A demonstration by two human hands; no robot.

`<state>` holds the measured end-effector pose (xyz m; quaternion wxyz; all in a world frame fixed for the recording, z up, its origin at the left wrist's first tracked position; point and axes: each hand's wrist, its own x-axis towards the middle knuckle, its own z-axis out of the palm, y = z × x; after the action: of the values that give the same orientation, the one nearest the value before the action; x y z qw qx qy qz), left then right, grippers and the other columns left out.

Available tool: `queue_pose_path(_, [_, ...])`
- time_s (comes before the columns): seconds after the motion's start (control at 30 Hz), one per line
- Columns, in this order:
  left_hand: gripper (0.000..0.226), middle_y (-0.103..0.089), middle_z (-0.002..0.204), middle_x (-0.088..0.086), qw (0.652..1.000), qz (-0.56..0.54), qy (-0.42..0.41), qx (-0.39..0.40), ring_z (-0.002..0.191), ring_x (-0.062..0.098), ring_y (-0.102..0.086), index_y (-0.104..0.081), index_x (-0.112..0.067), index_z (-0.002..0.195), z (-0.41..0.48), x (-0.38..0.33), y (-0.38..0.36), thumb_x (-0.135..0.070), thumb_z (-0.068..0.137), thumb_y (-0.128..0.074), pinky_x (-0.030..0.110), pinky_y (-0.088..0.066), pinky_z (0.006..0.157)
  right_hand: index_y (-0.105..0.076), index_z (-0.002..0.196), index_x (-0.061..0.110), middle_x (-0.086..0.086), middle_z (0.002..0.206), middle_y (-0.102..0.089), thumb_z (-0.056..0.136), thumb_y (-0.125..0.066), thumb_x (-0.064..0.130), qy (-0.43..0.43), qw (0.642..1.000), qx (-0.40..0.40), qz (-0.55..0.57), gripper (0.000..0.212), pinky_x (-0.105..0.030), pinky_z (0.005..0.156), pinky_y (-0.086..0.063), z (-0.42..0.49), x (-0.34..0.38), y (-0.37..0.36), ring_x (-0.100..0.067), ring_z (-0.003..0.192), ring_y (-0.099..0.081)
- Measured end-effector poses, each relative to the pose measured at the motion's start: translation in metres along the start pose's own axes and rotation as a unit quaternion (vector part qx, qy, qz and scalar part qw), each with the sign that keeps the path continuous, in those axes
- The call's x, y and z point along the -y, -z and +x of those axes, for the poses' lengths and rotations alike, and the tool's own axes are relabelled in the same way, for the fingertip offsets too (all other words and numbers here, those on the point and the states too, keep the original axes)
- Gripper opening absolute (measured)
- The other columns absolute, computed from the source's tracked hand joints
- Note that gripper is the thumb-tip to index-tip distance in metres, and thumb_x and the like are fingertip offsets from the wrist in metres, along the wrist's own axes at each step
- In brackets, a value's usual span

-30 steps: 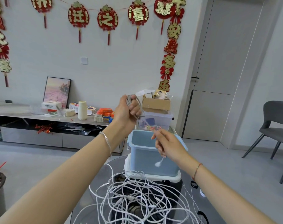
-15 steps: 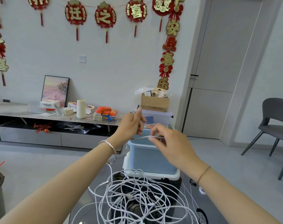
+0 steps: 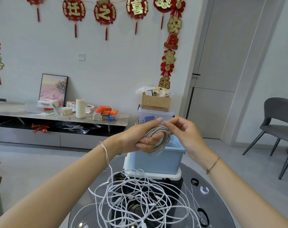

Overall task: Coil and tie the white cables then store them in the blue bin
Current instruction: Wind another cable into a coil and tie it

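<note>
My left hand (image 3: 140, 137) holds a coiled white cable (image 3: 163, 137), with the loops wound round its fingers, just above the blue bin (image 3: 156, 160). My right hand (image 3: 184, 134) pinches the cable's loose end at the top of the coil, beside the left hand's fingertips. The bin stands on a white lid at the far side of the round glass table (image 3: 222, 195). A tangled heap of white cables (image 3: 136, 201) lies on the table in front of the bin.
Black and white cable ties (image 3: 204, 190) lie on the table's right side, another black tie (image 3: 204, 218) nearer me. Behind the bin stand a clear storage box with a cardboard box (image 3: 155, 102) on top. A grey chair (image 3: 278, 127) stands at right, a low cabinet (image 3: 57, 129) at left.
Both hands have come down from higher up to just above the bin. The right hand rose from the dangling plug and brought the cable end up to the coil.
</note>
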<state>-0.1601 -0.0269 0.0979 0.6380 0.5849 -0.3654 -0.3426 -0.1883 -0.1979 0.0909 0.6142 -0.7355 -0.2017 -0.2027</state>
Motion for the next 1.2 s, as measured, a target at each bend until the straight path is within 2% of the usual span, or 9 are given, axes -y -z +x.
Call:
queue_pose_path(0.13, [0.050,-0.026,0.032,-0.010,0.994,-0.099,-0.031,-0.015,0.025,0.002,-0.022,-0.039,-0.019,0.050,0.000,-0.001,0.001,-0.044,0.093,-0.032,0.015,-0.025,0.032,-0.055,0.083,0.010,0.007,0.074,-0.057,0.097,-0.045,0.014,0.019,1.000,-0.005,-0.001,0.018,-0.013,0.073,-0.045,-0.008,-0.008,-0.012,0.002,0.069,-0.053])
queue_pose_path(0.3, [0.048,-0.026,0.029,-0.008,0.983,-0.172,-0.040,-0.049,0.023,0.005,-0.025,-0.036,-0.019,0.046,0.003,0.012,0.004,-0.039,0.090,-0.037,0.018,-0.020,0.034,-0.056,0.107,0.011,0.007,0.094,-0.063,0.103,-0.032,0.013,0.050,0.992,0.001,-0.116,0.025,-0.015,0.082,-0.044,-0.025,-0.031,-0.021,-0.002,0.087,-0.058])
queue_pose_path(0.43, [0.047,-0.026,0.028,-0.007,0.973,-0.216,-0.044,-0.065,0.022,0.006,-0.026,-0.033,-0.019,0.045,0.009,0.031,0.007,-0.037,0.088,-0.041,0.021,-0.015,0.037,-0.058,0.122,0.023,0.009,0.117,-0.064,0.097,-0.032,0.039,-0.011,1.000,0.010,-0.010,0.039,-0.024,0.100,-0.041,-0.033,-0.043,-0.023,-0.006,0.115,-0.056])
queue_pose_path(0.5, [0.049,-0.025,0.028,-0.006,0.971,-0.221,-0.034,-0.085,0.023,0.006,-0.025,-0.032,-0.019,0.044,0.013,0.040,0.006,-0.037,0.089,-0.040,0.020,-0.019,0.035,-0.055,0.122,0.023,0.007,0.117,-0.063,0.098,-0.038,0.043,-0.018,0.999,0.017,-0.028,0.036,-0.021,0.096,-0.042,-0.039,-0.052,-0.026,-0.001,0.112,-0.056])
queue_pose_path(0.57, [0.054,-0.024,0.029,-0.006,0.969,-0.218,-0.010,-0.119,0.025,0.007,-0.025,-0.032,-0.019,0.043,0.018,0.050,0.004,-0.038,0.094,-0.037,0.018,-0.024,0.034,-0.051,0.118,0.026,0.008,0.113,-0.061,0.099,-0.040,0.029,-0.023,0.998,0.006,-0.054,0.022,-0.015,0.090,-0.042,-0.047,-0.063,-0.028,0.004,0.103,-0.056])
queue_pose_path(0.63, [0.060,-0.024,0.031,-0.006,0.967,-0.207,0.010,-0.148,0.029,0.009,-0.027,-0.034,-0.019,0.043,0.024,0.060,0.001,-0.039,0.100,-0.032,0.018,-0.027,0.037,-0.049,0.119,0.025,0.007,0.113,-0.060,0.100,-0.038,0.022,-0.032,0.998,-0.010,-0.056,0.022,-0.014,0.088,-0.043,-0.055,-0.075,-0.027,0.002,0.102,-0.056])
queue_pose_path(0.93, [0.062,-0.033,0.039,-0.001,0.953,-0.242,0.084,-0.160,0.042,0.013,-0.043,-0.033,-0.017,0.044,0.045,0.103,-0.004,-0.044,0.100,-0.033,0.017,-0.042,0.048,-0.053,0.120,0.016,0.002,0.112,-0.065,0.098,-0.047,0.022,-0.110,0.992,-0.032,-0.054,0.024,-0.024,0.093,-0.047,-0.076,-0.120,-0.009,-0.007,0.106,-0.060])
queue_pose_path(1.07, [0.058,-0.034,0.054,-0.002,0.961,-0.168,0.110,-0.188,0.050,0.011,-0.041,-0.035,-0.020,0.049,0.052,0.131,-0.003,-0.050,0.098,-0.034,0.022,-0.039,0.059,-0.052,0.120,0.014,0.007,0.101,-0.061,0.098,-0.045,0.016,-0.111,0.985,-0.040,-0.125,0.022,-0.010,0.080,-0.043,-0.087,-0.131,0.000,0.004,0.088,-0.056])
queue_pose_path(1.2, [0.048,-0.045,0.062,-0.003,0.968,-0.037,0.094,-0.231,0.062,0.012,-0.048,-0.045,-0.017,0.068,0.050,0.161,-0.015,-0.053,0.097,-0.034,0.024,-0.042,0.069,-0.051,0.122,0.014,0.014,0.102,-0.061,0.099,-0.041,0.012,-0.113,0.977,-0.053,-0.174,0.025,-0.005,0.077,-0.041,-0.104,-0.145,0.004,0.009,0.091,-0.056])
